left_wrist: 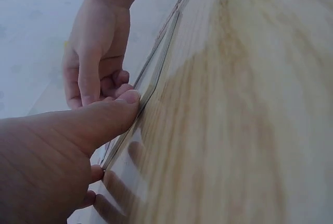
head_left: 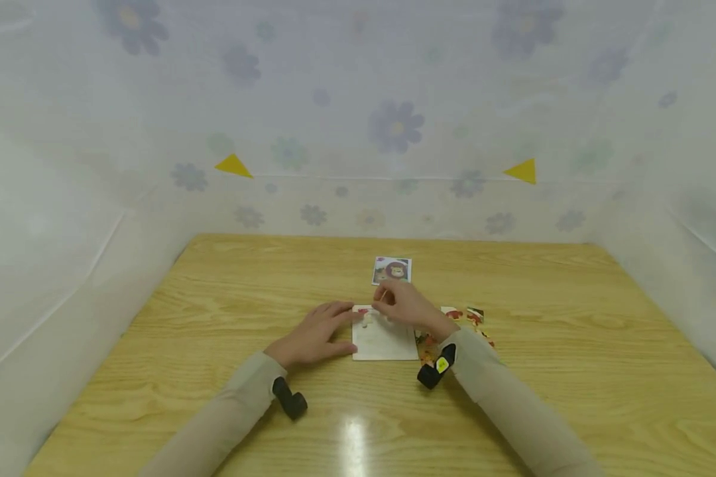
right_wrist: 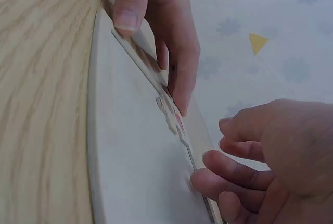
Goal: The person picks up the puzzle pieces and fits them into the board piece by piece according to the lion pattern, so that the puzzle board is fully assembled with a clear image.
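Note:
A white puzzle board (head_left: 384, 344) lies flat on the table, with a few small pieces (head_left: 366, 320) near its far left corner. My left hand (head_left: 319, 334) rests along the board's left side: the thumb touches the near corner and the fingers reach the far edge. In the right wrist view, a left fingertip presses beside a piece (right_wrist: 167, 114) there. My right hand (head_left: 406, 306) hovers at the far edge, fingers bent and low over the board. Whether something small is between its fingertips is hidden.
Several loose colourful puzzle pieces (head_left: 453, 315) lie right of the board, partly under the right forearm. A picture card with a lion (head_left: 392, 270) lies beyond the board. Flowered white curtains (head_left: 358, 132) stand around the wooden table (head_left: 244, 285).

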A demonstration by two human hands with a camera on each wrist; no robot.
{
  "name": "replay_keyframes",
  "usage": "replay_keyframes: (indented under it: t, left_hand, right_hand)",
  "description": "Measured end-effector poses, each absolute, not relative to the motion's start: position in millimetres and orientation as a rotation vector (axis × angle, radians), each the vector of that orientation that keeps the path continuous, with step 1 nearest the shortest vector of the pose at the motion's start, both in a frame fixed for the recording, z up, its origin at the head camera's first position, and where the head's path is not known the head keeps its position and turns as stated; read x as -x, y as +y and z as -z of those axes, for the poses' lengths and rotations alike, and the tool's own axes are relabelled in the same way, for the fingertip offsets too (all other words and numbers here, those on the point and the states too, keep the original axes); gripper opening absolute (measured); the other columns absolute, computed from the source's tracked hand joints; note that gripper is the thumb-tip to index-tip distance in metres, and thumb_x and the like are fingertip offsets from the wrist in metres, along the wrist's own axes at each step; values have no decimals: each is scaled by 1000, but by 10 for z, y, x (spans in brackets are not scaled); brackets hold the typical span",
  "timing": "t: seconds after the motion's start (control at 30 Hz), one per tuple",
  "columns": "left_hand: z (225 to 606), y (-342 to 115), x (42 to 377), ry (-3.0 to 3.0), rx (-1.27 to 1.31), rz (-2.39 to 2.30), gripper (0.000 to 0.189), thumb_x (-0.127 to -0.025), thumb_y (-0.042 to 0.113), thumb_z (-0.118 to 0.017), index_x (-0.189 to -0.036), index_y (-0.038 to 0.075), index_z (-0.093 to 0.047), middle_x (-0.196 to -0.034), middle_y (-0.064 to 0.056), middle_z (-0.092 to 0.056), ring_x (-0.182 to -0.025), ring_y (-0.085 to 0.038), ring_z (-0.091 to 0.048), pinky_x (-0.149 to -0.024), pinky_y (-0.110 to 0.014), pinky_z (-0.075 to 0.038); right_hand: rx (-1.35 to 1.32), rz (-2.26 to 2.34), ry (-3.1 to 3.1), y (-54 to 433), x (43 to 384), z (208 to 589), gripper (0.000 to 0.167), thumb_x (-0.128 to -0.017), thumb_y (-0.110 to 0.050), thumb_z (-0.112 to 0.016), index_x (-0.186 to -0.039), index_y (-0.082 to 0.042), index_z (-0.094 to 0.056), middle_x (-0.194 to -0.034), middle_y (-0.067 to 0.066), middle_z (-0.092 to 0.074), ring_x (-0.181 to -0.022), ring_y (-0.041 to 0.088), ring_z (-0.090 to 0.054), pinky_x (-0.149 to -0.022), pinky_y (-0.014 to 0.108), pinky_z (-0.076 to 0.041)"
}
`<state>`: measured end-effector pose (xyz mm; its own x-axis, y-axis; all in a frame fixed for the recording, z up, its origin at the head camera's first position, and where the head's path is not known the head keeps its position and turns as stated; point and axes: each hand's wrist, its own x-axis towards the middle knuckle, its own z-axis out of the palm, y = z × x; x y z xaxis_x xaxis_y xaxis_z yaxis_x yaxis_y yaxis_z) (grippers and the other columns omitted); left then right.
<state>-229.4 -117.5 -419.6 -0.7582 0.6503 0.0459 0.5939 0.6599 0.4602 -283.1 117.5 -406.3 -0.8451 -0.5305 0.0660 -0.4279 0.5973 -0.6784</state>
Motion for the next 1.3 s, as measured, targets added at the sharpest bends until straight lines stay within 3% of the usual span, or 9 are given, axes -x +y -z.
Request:
replay_keyframes:
  t: [0.17, 0.33, 0.6, 0.73, 0.97, 1.3]
  left_hand:
    - [4203, -1175, 2297, 2742, -1067, -692, 58, -95, 43, -58, -145, 17, -45, -154, -15, -31, -142, -39, -26, -112, -59, -20]
    - [4219, -1182, 2326, 2756, -1092, -687, 55, -94, 43, -58, -143, 18, -48, -154, -16, -31, -141, -39, -26, -112, -60, -20]
    - [4238, -1185, 2312, 2750, -1066, -664, 58, -94, 44, -58, -144, 17, -46, -155, -15, -30, -142, -39, -25, -112, -60, -19]
    - [4233, -1171, 2318, 2756, -1069, -664, 60, -94, 44, -58, -146, 16, -44, -155, -15, -30, -142, -40, -24, -112, -60, -19]
    - [4245, -1161, 2346, 2778, -1075, -667, 61, -94, 44, -59, -146, 17, -44, -155, -15, -30, -142, -39, -24, -113, -60, -18]
    - [4248, -1169, 2347, 2761, -1085, -676, 60, -94, 42, -60, -145, 15, -45, -154, -16, -30, -142, -40, -24, -112, -60, -18]
  right_hand:
    - [742, 1108, 2678, 1393, 2809, 4072, 9, -96, -19, -59, -98, -12, -63, -78, 3, -63, -62, 14, -58, -57, 30, -49]
    - [839, 1076, 2737, 1617, 2799, 4055, 10, -97, -17, -58, -100, -10, -64, -82, 1, -61, -67, 11, -53, -61, 26, -47]
    - [882, 1074, 2756, 1978, 2725, 4029, 13, -98, -14, -57, -104, -4, -63, -82, 5, -61, -63, 10, -50, -58, 26, -44]
    - [876, 1008, 2758, 2112, 2672, 3940, 15, -96, -12, -60, -106, -2, -61, -84, 6, -61, -61, 11, -50, -58, 26, -45]
    - [897, 894, 2706, 2227, 2618, 3860, 23, -91, -10, -65, -111, 1, -59, -87, 6, -61, -72, 14, -60, -68, 30, -51]
    - [775, 812, 2725, 2286, 2666, 3943, 33, -89, -10, -67, -118, 3, -58, -80, 3, -59, -66, 11, -52, -65, 29, -46]
